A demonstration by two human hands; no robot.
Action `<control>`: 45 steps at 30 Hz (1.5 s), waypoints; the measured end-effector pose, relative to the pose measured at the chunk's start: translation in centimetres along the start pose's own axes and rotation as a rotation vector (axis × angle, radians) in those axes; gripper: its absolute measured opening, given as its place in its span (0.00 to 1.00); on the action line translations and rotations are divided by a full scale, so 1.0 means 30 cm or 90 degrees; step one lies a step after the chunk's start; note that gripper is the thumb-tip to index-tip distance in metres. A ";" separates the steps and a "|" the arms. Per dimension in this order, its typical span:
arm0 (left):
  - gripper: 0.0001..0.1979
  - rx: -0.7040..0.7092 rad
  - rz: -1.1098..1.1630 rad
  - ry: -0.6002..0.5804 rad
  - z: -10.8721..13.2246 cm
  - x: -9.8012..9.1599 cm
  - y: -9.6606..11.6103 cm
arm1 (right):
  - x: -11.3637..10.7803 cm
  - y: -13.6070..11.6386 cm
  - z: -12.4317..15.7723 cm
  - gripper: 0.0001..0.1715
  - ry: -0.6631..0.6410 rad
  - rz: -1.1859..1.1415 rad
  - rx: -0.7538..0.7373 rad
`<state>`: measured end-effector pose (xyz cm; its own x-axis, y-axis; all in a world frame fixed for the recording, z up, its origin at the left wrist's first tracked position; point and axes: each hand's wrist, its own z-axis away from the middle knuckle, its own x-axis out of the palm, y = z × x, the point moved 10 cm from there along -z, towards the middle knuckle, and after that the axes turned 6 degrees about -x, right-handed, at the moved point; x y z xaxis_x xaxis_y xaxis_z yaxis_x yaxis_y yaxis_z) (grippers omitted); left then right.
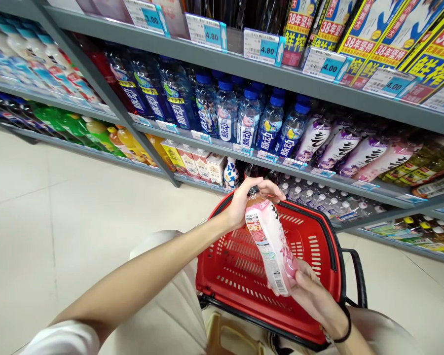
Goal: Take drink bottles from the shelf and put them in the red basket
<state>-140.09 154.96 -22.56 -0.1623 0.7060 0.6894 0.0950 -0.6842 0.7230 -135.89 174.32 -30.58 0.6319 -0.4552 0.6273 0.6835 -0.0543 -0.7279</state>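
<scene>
A drink bottle [268,246] with a pink and white label and a dark cap is tilted over the red shopping basket [323,325]. Around its neck and cap, my left hand [244,199] is closed. My right hand [311,288] grips the bottle's base from the lower right, with a black band on the wrist. Small print and a barcode on the label face me. Beneath the bottle, the basket's slotted floor shows, partly covered by my hands and the bottle.
Shelves of drinks stand ahead, with blue-capped bottles [248,118], purple-labelled bottles [344,148], cartons [203,165] and small clear bottles [333,199]. Price tags [264,47] line the shelf edges. The basket's black handle [358,278] sticks out at the right. Pale floor tiles [77,207] lie to the left.
</scene>
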 end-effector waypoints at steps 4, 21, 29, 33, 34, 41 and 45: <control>0.24 -0.005 -0.003 0.000 0.001 0.004 -0.007 | -0.028 0.019 0.006 0.22 0.032 0.008 -0.001; 0.26 0.001 -0.026 0.039 0.002 -0.018 0.012 | 0.032 0.008 -0.028 0.24 -0.002 -0.026 0.004; 0.26 0.012 -0.041 0.032 0.004 -0.013 0.008 | 0.012 0.042 -0.015 0.23 -0.002 -0.065 -0.002; 0.26 0.008 -0.035 0.040 0.004 -0.014 0.003 | 0.024 0.037 -0.016 0.22 -0.011 -0.053 0.012; 0.25 0.007 -0.032 0.042 0.004 -0.015 0.002 | 0.028 0.036 -0.017 0.23 -0.008 -0.049 0.023; 0.24 0.012 -0.011 0.052 -0.001 -0.036 -0.005 | 0.071 0.013 -0.019 0.24 -0.007 -0.082 0.044; 0.24 0.021 -0.008 0.058 -0.003 -0.047 0.005 | 0.044 0.001 -0.019 0.21 0.022 -0.041 -0.004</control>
<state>-139.95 153.84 -23.41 -0.2520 0.6939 0.6745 0.1245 -0.6680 0.7337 -135.24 173.20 -29.93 0.5739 -0.4809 0.6628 0.7199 -0.0896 -0.6883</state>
